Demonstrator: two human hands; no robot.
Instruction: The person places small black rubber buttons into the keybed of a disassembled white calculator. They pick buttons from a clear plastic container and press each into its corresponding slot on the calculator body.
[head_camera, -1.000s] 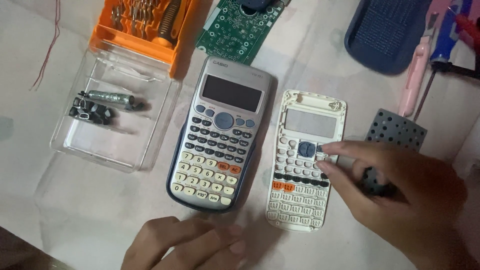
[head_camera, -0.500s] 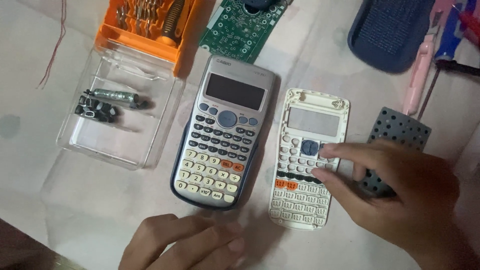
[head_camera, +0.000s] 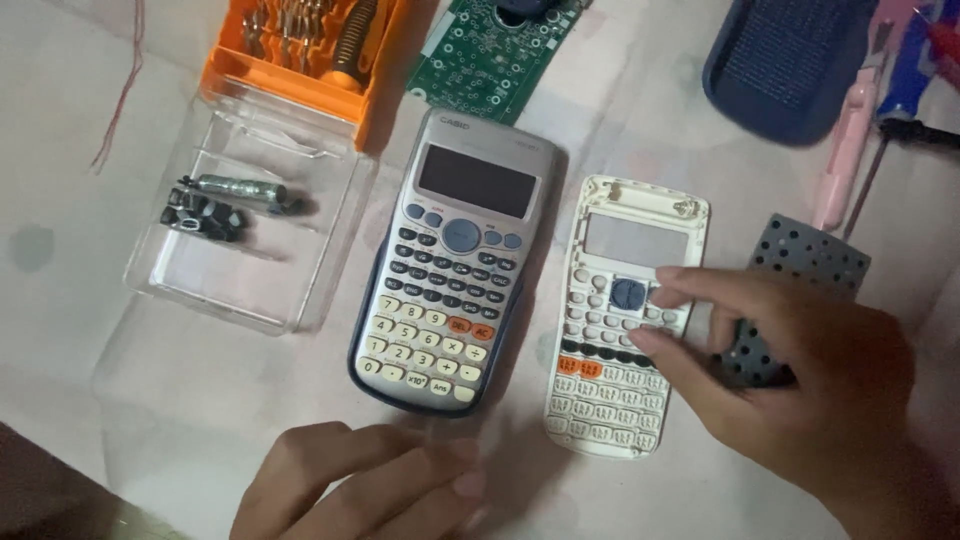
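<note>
White keypad shell (head_camera: 610, 400) under right hand (head_camera: 800, 390) fingers (head_camera: 668, 298), beside grey calculator (head_camera: 450, 270)

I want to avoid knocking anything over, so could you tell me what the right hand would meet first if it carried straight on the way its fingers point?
The right hand points left over the white calculator front shell; beyond that, probably the assembled grey scientific calculator.

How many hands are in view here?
2. The left hand lies flat at the bottom, below the assembled calculator. The right hand touches the white calculator shell at right.
</note>
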